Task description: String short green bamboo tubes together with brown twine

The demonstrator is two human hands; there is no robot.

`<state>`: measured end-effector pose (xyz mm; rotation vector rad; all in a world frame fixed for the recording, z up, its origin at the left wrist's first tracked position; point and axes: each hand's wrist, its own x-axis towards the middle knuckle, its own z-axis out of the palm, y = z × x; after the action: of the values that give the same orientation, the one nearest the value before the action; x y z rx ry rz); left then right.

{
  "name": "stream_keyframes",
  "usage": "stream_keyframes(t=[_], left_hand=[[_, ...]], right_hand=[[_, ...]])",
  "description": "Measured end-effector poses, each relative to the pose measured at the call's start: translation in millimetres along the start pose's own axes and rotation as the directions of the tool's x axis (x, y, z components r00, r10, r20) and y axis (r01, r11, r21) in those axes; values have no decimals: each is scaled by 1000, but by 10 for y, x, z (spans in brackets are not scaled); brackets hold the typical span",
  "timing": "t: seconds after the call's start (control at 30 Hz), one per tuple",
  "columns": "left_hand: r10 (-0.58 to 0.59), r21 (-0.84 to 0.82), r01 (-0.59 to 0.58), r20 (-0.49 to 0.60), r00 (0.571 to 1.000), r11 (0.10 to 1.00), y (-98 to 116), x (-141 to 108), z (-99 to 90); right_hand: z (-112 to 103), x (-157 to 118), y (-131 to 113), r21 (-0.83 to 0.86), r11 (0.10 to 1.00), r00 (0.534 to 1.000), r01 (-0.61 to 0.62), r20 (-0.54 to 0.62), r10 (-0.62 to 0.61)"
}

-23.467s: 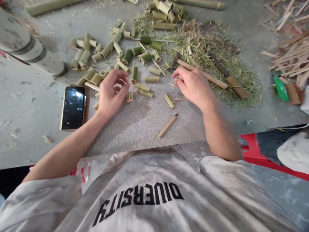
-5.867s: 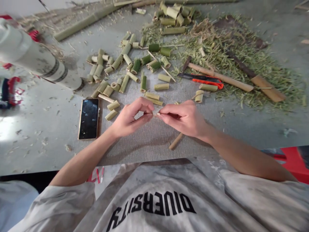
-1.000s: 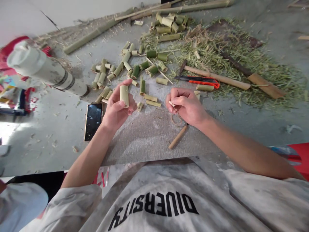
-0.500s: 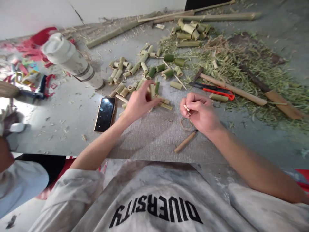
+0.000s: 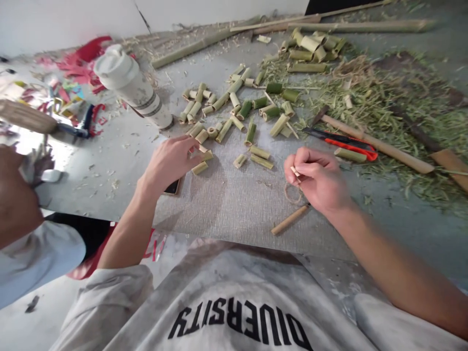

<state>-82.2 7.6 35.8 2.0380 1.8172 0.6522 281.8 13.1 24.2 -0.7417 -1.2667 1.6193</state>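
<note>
My left hand [image 5: 171,163] is over the left side of the pile, fingers curved and thumb apart from them, partly covering a black phone [image 5: 171,187]. Beside its fingertips lie short cut bamboo pieces [image 5: 200,168]; whether it touches one is hard to see. Between the thumb and fingers of my right hand [image 5: 316,178] a small pale bamboo piece [image 5: 294,171] is pinched. A loop of brown twine [image 5: 293,194] hangs just below that hand. Under it, a slim tool with a wooden handle [image 5: 290,220] rests on the table, its tip hidden.
More bamboo pieces [image 5: 252,109] are scattered ahead. At right lie a red-black utility knife [image 5: 351,145], a hammer [image 5: 380,144] and green shavings [image 5: 398,102]. A white cup [image 5: 137,87] stands at left. Long bamboo poles [image 5: 197,48] lie behind. Another person's arm [image 5: 16,195] is at far left.
My left hand has moved left and back from the middle bamboo pieces, now covering most of the phone. My right hand still pinches the pale piece. The view has shifted somewhat left.
</note>
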Motion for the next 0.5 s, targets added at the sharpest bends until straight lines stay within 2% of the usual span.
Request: stream_keyframes(t=[0.17,0.4,0.5], left_hand=[[78,100,-82,45,996,992,6,-39,163],[69,200,-64,-19,997,978,113,230,113],[65,181,-59,-26,998,982,168,388,232]], right_hand=[[-12,25,56,-14,1000,1000,-17,-26,16],[-30,26,72,-16,1000,999,-15,-31,14],[-30,27,67,-10,1000,999,-11,-31,11]])
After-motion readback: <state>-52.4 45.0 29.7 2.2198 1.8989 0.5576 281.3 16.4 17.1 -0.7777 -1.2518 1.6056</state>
